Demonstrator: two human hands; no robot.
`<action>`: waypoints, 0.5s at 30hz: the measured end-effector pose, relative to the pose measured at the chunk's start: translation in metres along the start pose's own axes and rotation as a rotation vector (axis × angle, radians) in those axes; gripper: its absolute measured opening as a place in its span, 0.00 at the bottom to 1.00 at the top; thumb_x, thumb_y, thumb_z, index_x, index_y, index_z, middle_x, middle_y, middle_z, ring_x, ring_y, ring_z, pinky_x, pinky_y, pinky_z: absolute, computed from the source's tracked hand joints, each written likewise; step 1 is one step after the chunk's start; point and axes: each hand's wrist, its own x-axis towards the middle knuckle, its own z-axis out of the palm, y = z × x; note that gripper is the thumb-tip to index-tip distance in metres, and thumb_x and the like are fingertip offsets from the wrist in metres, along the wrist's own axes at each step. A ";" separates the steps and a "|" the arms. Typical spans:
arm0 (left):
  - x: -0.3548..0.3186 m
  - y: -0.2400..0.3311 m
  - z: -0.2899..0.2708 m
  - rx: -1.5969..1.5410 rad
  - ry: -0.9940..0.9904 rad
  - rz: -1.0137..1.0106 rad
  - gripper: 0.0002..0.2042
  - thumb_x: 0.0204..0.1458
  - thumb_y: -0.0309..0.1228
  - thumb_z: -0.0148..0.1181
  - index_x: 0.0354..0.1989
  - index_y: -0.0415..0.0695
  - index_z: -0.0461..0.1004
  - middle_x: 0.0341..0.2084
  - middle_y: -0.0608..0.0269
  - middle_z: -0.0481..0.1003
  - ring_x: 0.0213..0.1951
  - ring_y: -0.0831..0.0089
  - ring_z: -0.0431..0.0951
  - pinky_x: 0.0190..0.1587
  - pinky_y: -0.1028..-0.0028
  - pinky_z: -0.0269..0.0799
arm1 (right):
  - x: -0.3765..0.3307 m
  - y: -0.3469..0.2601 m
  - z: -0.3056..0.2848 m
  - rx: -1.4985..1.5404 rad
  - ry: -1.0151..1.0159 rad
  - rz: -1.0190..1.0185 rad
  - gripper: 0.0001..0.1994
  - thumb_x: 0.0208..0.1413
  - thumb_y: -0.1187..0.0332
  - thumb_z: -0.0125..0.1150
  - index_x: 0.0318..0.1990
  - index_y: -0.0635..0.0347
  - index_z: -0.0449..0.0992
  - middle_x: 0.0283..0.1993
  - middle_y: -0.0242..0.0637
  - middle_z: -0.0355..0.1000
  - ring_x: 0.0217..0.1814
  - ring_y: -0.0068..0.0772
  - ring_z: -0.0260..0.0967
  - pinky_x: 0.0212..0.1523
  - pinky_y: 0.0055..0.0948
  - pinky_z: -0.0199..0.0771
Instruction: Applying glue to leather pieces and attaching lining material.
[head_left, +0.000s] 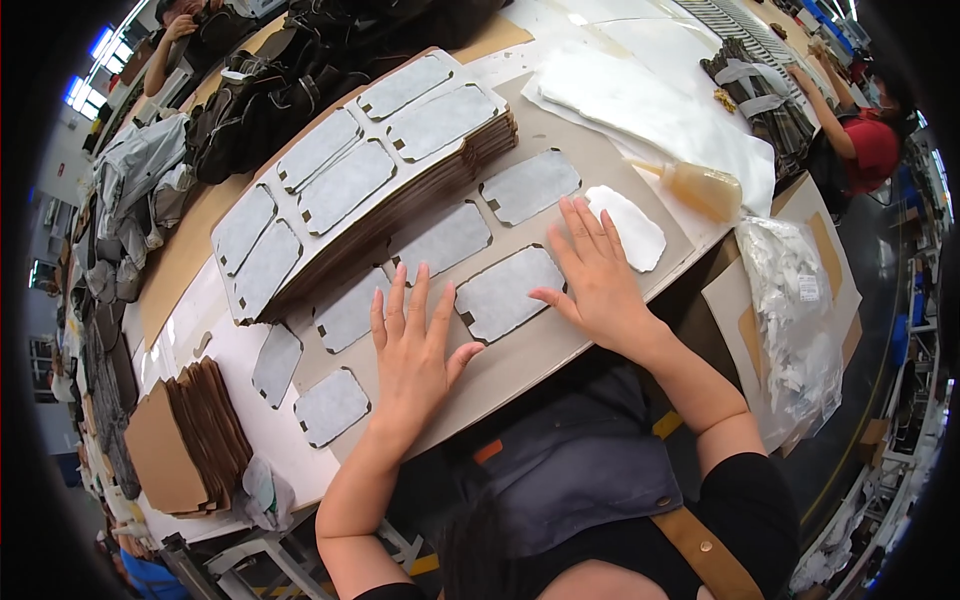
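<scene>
Both of my hands lie flat with fingers spread on a beige board (600, 165) that carries several grey rounded panels with dark notched edges. My left hand (410, 350) rests between one grey panel (352, 312) and a larger grey panel (508, 292), its thumb near the larger one's edge. My right hand (598, 285) has its thumb at that larger panel's right edge, its fingers beside a loose white piece of padding (632, 228). Neither hand holds anything. Just beyond stands a thick stack of similar boards (345, 240), its top sheet bearing more grey panels.
A squeeze bottle of amber liquid (705, 190) lies right of the padding, by white sheets (640, 105). Brown card pieces (190, 440) stand at the left. Dark bags (250, 115) are heaped beyond. Right, a clear plastic bag (795, 310) lies on cardboard; a person in red (870, 150) works farther off.
</scene>
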 end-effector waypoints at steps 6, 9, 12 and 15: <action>-0.003 0.000 -0.004 -0.100 -0.002 -0.067 0.27 0.60 0.40 0.60 0.67 0.43 0.69 0.72 0.50 0.59 0.75 0.47 0.51 0.75 0.46 0.41 | 0.010 -0.004 0.009 0.055 0.095 -0.028 0.18 0.61 0.66 0.64 0.56 0.66 0.77 0.70 0.56 0.61 0.76 0.56 0.54 0.78 0.57 0.45; -0.004 -0.004 -0.001 -0.120 0.052 -0.086 0.24 0.60 0.31 0.59 0.67 0.44 0.69 0.70 0.50 0.62 0.74 0.47 0.53 0.75 0.47 0.42 | 0.016 -0.006 0.008 0.084 0.125 -0.022 0.13 0.59 0.72 0.63 0.51 0.63 0.79 0.67 0.53 0.65 0.75 0.54 0.56 0.78 0.57 0.44; -0.004 -0.005 -0.001 -0.150 0.079 -0.096 0.24 0.59 0.26 0.58 0.66 0.45 0.71 0.69 0.51 0.64 0.74 0.48 0.55 0.74 0.48 0.43 | 0.017 -0.008 0.008 0.073 0.131 -0.023 0.11 0.57 0.74 0.64 0.47 0.61 0.80 0.66 0.50 0.67 0.74 0.53 0.57 0.78 0.57 0.43; -0.004 -0.007 -0.001 -0.173 0.095 -0.102 0.23 0.58 0.24 0.58 0.65 0.46 0.72 0.68 0.52 0.65 0.74 0.49 0.55 0.74 0.48 0.44 | 0.018 -0.009 0.007 0.088 0.148 -0.022 0.10 0.56 0.75 0.65 0.45 0.61 0.80 0.64 0.49 0.68 0.74 0.53 0.58 0.78 0.58 0.43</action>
